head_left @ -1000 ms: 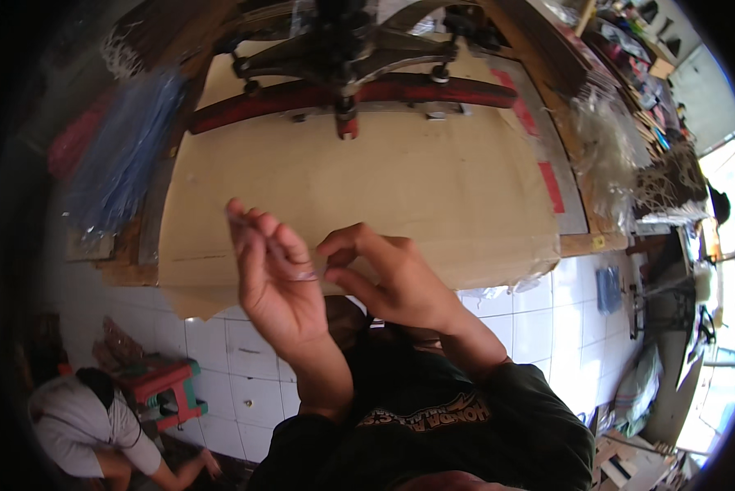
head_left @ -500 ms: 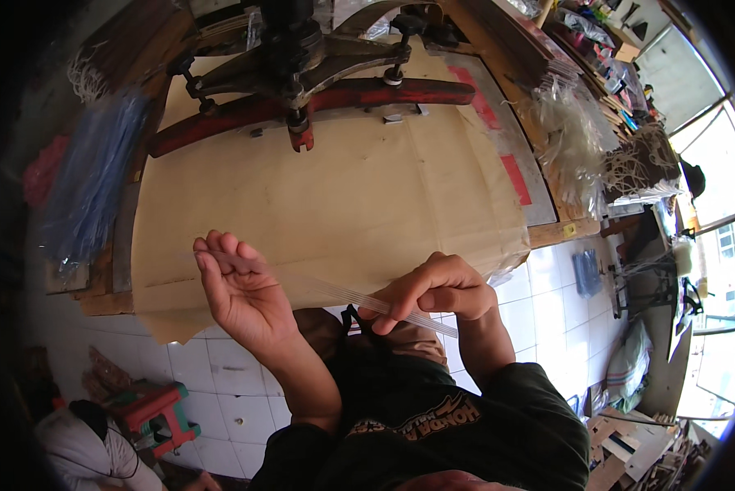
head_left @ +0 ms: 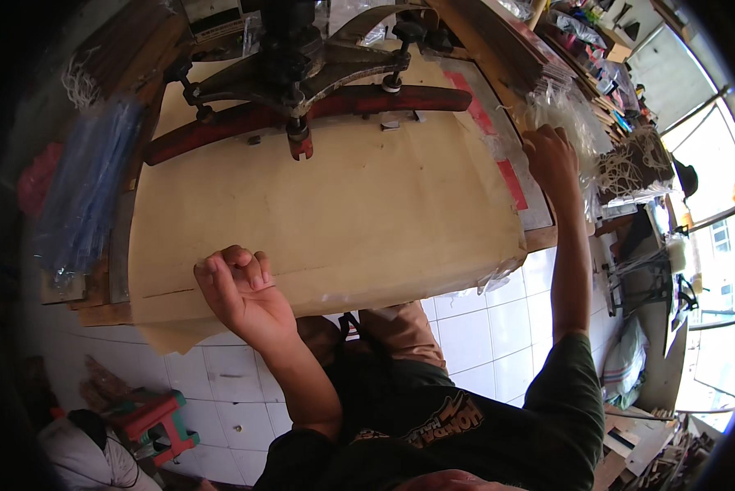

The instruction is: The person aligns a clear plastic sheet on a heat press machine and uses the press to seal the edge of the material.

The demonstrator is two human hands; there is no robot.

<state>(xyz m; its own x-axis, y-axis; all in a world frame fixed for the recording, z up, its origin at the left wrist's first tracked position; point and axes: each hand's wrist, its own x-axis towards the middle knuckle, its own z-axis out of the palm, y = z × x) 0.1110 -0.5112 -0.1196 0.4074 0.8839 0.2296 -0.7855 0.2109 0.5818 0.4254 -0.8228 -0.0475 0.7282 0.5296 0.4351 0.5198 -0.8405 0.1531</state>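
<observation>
My left hand (head_left: 249,299) hovers palm up over the near edge of the tan sheet (head_left: 326,213). Its fingers are loosely curled and slightly apart, and no object shows in them. At the right side of the table my right hand (head_left: 554,159) reaches to the left edge of a bundle of clear plastic strips (head_left: 580,123). Its fingers are bent and close together; whatever lies beneath them is hidden. Beyond the hands a black metal press head (head_left: 294,74) with a curved red bar (head_left: 343,102) stands above the sheet.
Bluish clear plastic strips (head_left: 93,188) lie along the table's left side. Red tape (head_left: 511,184) marks the plate at right. On the white tiled floor (head_left: 474,331) stands a red and green stool (head_left: 155,421), beside a person in grey (head_left: 89,450) at lower left.
My right hand has swung from in front of my body up to the bundle at right. The clear strip that stretched between my hands no longer shows. My left hand's fingers have shifted slightly.
</observation>
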